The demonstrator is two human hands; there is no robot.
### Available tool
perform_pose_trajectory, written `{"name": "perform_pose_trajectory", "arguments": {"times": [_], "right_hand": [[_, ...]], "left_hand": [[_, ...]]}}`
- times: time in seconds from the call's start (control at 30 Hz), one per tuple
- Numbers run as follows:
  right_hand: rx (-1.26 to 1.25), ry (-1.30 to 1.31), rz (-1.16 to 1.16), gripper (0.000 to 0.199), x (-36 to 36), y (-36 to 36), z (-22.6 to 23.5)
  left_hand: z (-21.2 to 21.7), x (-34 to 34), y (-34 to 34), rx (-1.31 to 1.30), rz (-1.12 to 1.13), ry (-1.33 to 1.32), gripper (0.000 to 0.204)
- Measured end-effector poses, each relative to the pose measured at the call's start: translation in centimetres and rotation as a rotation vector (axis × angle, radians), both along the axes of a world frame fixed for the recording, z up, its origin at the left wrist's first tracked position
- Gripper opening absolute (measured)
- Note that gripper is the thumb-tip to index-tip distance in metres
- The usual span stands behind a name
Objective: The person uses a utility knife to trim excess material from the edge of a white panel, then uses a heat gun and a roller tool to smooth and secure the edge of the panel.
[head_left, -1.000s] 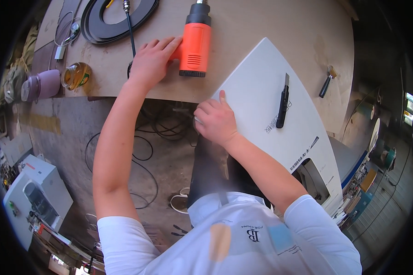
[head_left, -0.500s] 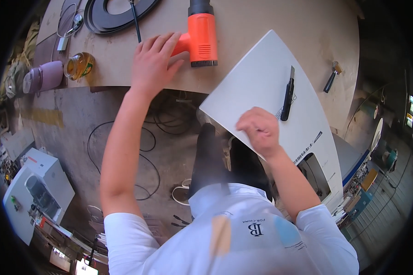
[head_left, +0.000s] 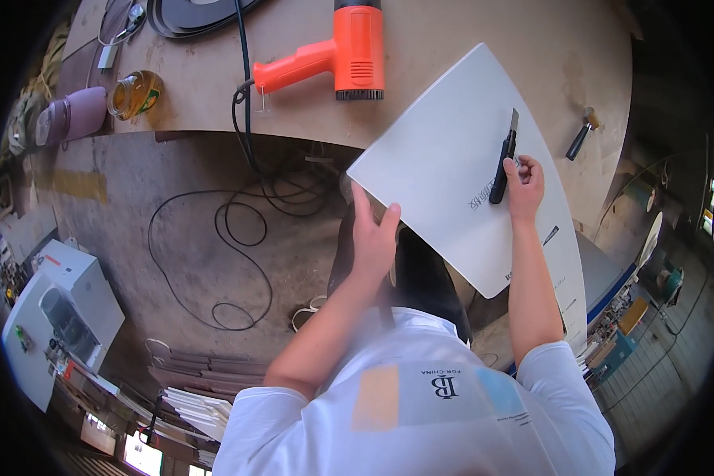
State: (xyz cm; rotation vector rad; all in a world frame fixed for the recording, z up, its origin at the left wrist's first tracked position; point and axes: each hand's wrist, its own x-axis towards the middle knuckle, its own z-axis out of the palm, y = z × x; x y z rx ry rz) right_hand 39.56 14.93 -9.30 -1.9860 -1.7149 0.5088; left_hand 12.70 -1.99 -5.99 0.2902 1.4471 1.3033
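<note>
My left hand (head_left: 373, 242) is at the near left edge of a white panel (head_left: 428, 163), close to its corner. Its thumb and a finger are stretched apart against that edge; the other fingers are partly hidden. On the panel lies a black utility knife (head_left: 503, 168) with its blade out, pointing away from me. My right hand (head_left: 525, 190) rests beside the knife, its thumb and curled fingers closed on the handle's right side. A red-orange heat gun (head_left: 358, 59) lies farther back on the table, untouched, its handle toward the left.
The brown table (head_left: 444, 40) holds a glass jar of amber liquid (head_left: 137, 94), a purple container (head_left: 86, 113), a coil of dark edging strip (head_left: 190, 20) and a small roller (head_left: 583, 133). A black cable (head_left: 266, 278) loops over the floor. At lower left stands a white machine (head_left: 79, 285).
My left hand has left the heat gun's handle and come down to the panel's edge. My right hand has moved up and right onto the knife. The view has shifted slightly.
</note>
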Motion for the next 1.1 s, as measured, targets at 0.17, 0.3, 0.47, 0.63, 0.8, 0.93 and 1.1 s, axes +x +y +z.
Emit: {"name": "perform_pose_trajectory", "arguments": {"times": [0.17, 0.3, 0.47, 0.63, 0.8, 0.93, 1.1], "right_hand": [[-0.031, 0.041, 0.172, 0.035, 1.7, -0.3, -0.8], [-0.095, -0.007, 0.211, 0.035, 2.3, 0.6, -0.6], [-0.199, 0.124, 0.184, 0.039, 1.7, 1.4, 0.1], [-0.184, 0.139, 0.186, 0.037, 2.6, 1.3, -0.3], [-0.209, 0.162, 0.166, 0.036, 2.5, 1.1, 0.0], [-0.193, 0.169, 0.208, 0.032, 2.2, 1.0, 0.0], [-0.162, 0.189, 0.24, 0.033, 2.1, 1.4, 0.3]], "left_hand": [[-2.1, -0.3, 1.3, 0.011, 0.143, -0.078, 0.083], [-2.8, 0.9, 0.0, 0.032, 0.034, 0.174, 0.085], [0.3, -2.5, 2.1, -0.034, 0.142, -0.145, 0.073], [1.0, -2.3, 2.3, -0.053, 0.143, -0.23, 0.069], [0.4, -2.3, 2.1, -0.013, 0.077, -0.163, 0.083], [0.4, -2.0, 2.2, -0.025, 0.112, -0.149, 0.07], [-0.1, -1.1, 2.4, -0.027, 0.189, -0.09, 0.077]]}}
